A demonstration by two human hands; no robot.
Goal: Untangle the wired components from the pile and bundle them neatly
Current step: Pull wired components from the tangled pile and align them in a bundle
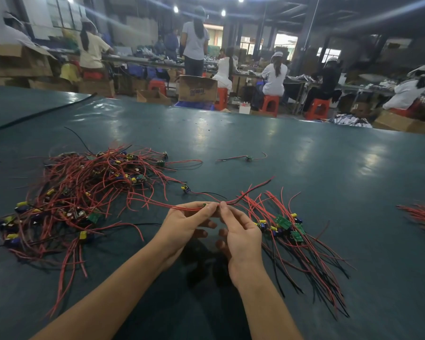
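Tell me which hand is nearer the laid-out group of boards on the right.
Right. The right hand sits just left of the laid-out group; the left hand is farther left, nearer the tangled pile. Both pinch one wired component.

Wired components: tangled on the left, laid out on the right.

A large tangled pile [84, 192] of red and black wires, with small green boards and yellow and blue parts, is spread on the left of the table [231, 133]. One component [204, 205] is pinched between the left hand [187, 224] and the right hand [241, 234]; its red leads are stretched toward the pile. A sorted group [287, 227] is laid just right of the hands, boards together, wires fanned toward the near edge. A single component [248, 158] is placed apart, farther back. More red wires [422, 217] are cut off at the right edge.
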